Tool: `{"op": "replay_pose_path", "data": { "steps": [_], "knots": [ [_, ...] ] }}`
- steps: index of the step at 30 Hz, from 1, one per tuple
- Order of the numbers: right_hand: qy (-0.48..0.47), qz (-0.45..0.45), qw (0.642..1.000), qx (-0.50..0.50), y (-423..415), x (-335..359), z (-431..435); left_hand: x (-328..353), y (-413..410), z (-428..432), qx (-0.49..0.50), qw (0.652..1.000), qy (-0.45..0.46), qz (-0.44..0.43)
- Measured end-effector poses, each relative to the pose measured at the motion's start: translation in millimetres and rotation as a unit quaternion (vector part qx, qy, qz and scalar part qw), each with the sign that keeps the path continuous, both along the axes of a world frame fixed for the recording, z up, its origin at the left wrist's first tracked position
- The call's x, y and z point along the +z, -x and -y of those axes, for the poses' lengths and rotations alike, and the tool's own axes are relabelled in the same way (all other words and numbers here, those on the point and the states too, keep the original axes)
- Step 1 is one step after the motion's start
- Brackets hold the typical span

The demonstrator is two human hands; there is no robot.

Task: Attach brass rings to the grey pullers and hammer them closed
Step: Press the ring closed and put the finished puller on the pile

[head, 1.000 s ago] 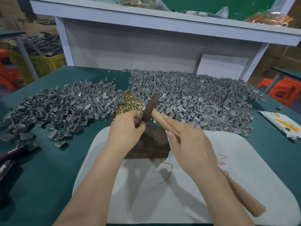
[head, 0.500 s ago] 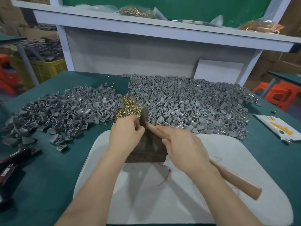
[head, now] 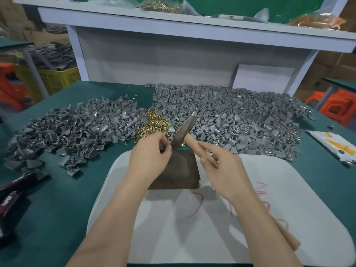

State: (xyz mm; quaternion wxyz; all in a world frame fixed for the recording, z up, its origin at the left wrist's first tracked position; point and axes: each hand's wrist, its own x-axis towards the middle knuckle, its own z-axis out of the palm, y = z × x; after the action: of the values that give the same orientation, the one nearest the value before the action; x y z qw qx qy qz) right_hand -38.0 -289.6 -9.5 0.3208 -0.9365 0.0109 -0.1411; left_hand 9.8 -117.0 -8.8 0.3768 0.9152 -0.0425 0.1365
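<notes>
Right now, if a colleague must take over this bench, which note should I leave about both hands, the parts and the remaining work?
Left hand: pinches a small piece, mostly hidden by fingers, at the far edge of the dark block.
Right hand: grips the hammer, head lifted above the block.
Brass rings: a heap between the left heap of grey pullers and the right heap.
Done: cannot tell how many.
Left: hammer this piece closed, probably, then continue through the heaps.
</notes>
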Motion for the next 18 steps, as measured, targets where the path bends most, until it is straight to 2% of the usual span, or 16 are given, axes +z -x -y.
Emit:
{"op": "replay_pose_path", "data": {
  "steps": [3, 12, 18],
  "knots": [
    [-0.018, 0.021, 1.000, 0.003, 0.7, 0.2, 0.2, 1.3, -0.2, -2.6, 0.006, 0.999, 0.046, -0.007],
    [-0.043, 0.056, 0.997, 0.009, 1.2, 0.9, 2.0, 6.0, 0.7, -6.0, 0.003, 0.999, 0.050, 0.018],
    [-0.033, 0.070, 0.997, -0.017, -0.1, -0.2, 4.3, 7.2, 4.6, -4.3, -0.042, 0.999, -0.002, 0.002]
  ]
}}
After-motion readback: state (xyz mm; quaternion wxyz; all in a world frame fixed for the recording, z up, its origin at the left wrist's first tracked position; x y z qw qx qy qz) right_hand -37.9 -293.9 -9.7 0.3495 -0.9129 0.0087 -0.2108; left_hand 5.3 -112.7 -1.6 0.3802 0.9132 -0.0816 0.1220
